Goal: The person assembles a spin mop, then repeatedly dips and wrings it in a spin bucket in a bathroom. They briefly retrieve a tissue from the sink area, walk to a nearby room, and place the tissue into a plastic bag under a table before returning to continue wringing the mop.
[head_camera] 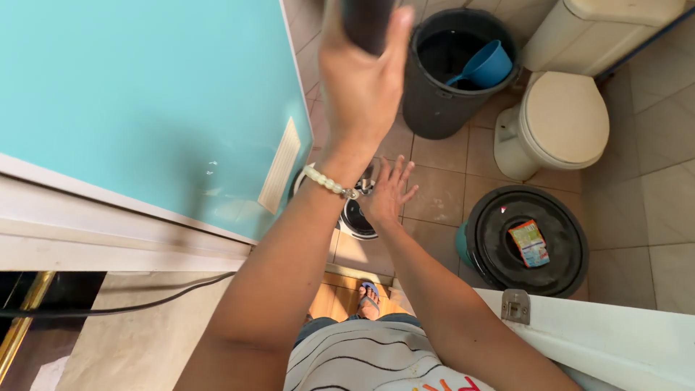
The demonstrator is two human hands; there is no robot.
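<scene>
My left hand [362,80], with a pale bead bracelet [327,181] on its wrist, is raised and shut on a dark cylindrical handle [368,22] whose top runs out of the picture. Lower down, my right hand [387,194] is held out with its fingers spread and holds nothing. It hovers over a black and white appliance [355,223] on the tiled floor, mostly hidden behind my left forearm. Whether the handle joins that appliance I cannot tell.
A turquoise door [145,94] with a white vent [281,165] stands open at left. Ahead are a dark bucket [434,108] holding a blue scoop [486,65], a cream toilet [565,119], and a black-lidded tub [499,210] with a small packet [529,242] on it. A black cable [130,308] crosses bottom left.
</scene>
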